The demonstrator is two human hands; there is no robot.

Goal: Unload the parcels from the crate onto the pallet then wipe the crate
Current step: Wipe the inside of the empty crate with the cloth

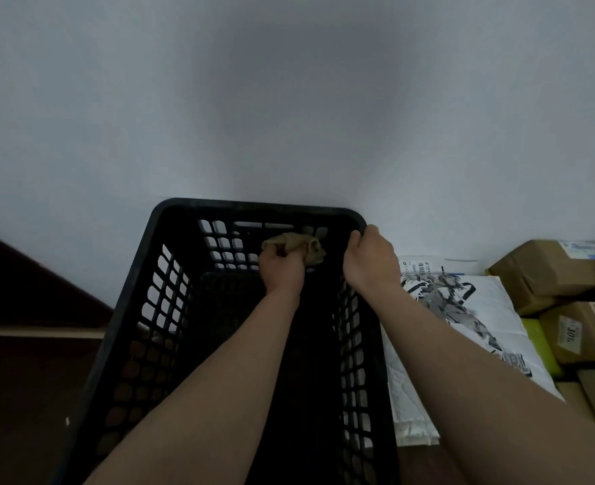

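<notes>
A black plastic crate (142,281) with lattice walls stands in front of me against a pale wall; no parcels show inside it. My left hand (282,269) is inside the crate, closed on a crumpled tan cloth (306,246) pressed against the far inner wall. My right hand (371,255) grips the crate's rim at the far right corner. To the right of the crate lie the parcels: a white printed mailer bag (464,316) and brown cardboard boxes (554,271). The pallet under them is hidden.
A plain pale wall (289,99) fills the upper view just behind the crate. Dark reddish flooring (26,379) with a light strip lies to the left. A yellow-green packet (541,344) sits between the mailer and the lower boxes (582,330).
</notes>
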